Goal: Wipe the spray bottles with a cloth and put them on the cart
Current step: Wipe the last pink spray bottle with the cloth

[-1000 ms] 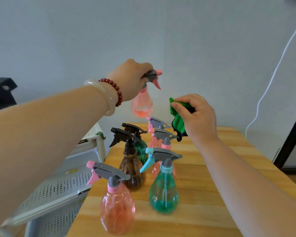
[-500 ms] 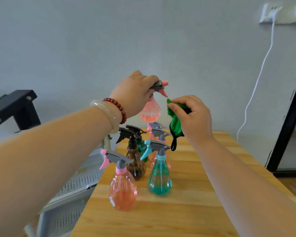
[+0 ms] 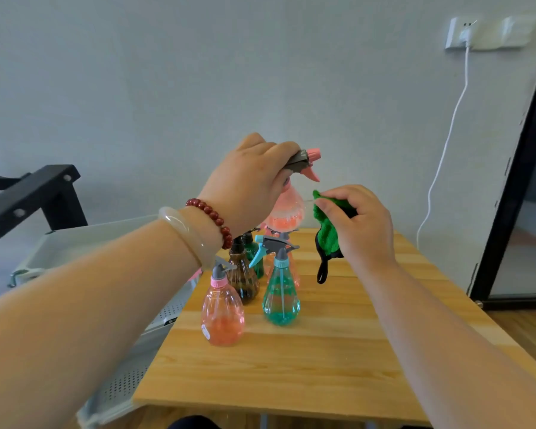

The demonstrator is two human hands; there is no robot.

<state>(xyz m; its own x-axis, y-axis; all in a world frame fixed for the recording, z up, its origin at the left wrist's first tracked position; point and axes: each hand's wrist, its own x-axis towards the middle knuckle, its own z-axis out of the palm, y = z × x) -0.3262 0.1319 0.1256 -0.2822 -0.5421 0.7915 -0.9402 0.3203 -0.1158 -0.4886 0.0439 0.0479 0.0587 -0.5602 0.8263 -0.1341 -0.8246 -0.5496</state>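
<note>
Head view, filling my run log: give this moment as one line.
left hand: grips lifted pink spray bottle by trigger head | right hand: pinches green cloth beside bottle | contact: unclear

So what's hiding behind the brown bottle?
A dark green bottle peeks out behind the brown bottle. Only its right side shows; the rest is covered.

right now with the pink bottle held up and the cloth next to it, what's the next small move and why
Probably press the green cloth in the right hand against the body of the pink spray bottle and start wiping. The left hand holds that bottle by its trigger head above the other bottles, with the cloth right beside it.
</note>
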